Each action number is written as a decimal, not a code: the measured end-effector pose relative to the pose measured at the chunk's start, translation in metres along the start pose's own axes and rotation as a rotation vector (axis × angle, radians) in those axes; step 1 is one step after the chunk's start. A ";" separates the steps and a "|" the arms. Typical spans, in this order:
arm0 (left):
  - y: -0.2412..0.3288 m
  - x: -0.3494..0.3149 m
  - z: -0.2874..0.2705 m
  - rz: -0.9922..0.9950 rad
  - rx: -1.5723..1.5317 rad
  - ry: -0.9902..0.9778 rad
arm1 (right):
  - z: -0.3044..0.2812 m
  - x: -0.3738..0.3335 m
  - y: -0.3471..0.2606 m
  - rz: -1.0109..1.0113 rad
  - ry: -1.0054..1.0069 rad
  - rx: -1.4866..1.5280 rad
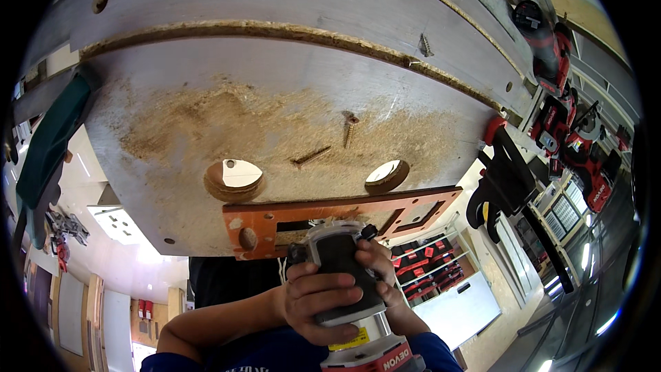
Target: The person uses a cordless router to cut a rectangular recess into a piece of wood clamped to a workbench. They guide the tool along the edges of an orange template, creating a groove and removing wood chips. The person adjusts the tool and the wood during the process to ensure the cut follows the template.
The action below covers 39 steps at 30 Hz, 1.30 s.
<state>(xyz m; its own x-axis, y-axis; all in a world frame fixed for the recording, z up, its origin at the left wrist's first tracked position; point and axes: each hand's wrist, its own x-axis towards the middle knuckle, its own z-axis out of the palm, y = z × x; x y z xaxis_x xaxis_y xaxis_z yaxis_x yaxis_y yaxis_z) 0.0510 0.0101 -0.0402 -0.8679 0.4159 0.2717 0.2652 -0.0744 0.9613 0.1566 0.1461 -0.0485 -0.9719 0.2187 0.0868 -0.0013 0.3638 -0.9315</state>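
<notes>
Both hands are closed round a trim router with a black grip, a silver barrel and a red-and-grey end. My left hand wraps its fingers across the grip. My right hand holds the router's other side, its thumb and part of the fingers hidden behind the body. The router's base meets an orange template with rectangular and round cutouts, lying at the near edge of the grey workbench. The router covers part of the template, and the bit is out of sight.
Sawdust covers the bench, with one screw, another screw and a third screw on it. A black clamp grips the right edge; a dark green tool sits at the left. Red power tools stand at far right.
</notes>
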 end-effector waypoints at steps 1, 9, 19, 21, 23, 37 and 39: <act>0.000 0.003 -0.001 -0.004 0.003 0.006 | 0.002 -0.001 -0.001 0.008 0.035 -0.011; -0.002 0.019 -0.002 -0.006 0.005 0.006 | -0.029 0.023 -0.011 0.210 -0.189 0.134; -0.005 0.031 0.003 0.002 0.014 0.066 | -0.029 0.051 -0.008 0.107 -0.182 0.122; -0.005 0.030 0.002 0.007 0.019 0.061 | -0.032 0.053 -0.010 0.125 -0.204 0.113; -0.006 0.031 0.002 0.014 0.018 0.051 | -0.032 0.058 -0.008 0.075 -0.195 0.084; 0.000 0.010 -0.001 -0.009 0.022 0.003 | -0.023 0.041 -0.011 0.071 -0.159 0.049; 0.001 0.010 0.001 -0.007 0.025 0.026 | -0.024 0.035 -0.014 0.107 -0.162 0.057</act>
<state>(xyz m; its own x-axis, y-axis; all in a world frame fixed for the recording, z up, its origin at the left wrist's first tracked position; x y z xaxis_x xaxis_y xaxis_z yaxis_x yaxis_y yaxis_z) 0.0431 0.0146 -0.0370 -0.8800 0.3930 0.2668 0.2699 -0.0486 0.9617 0.1281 0.1702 -0.0241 -0.9924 0.1027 -0.0675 0.0951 0.2934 -0.9512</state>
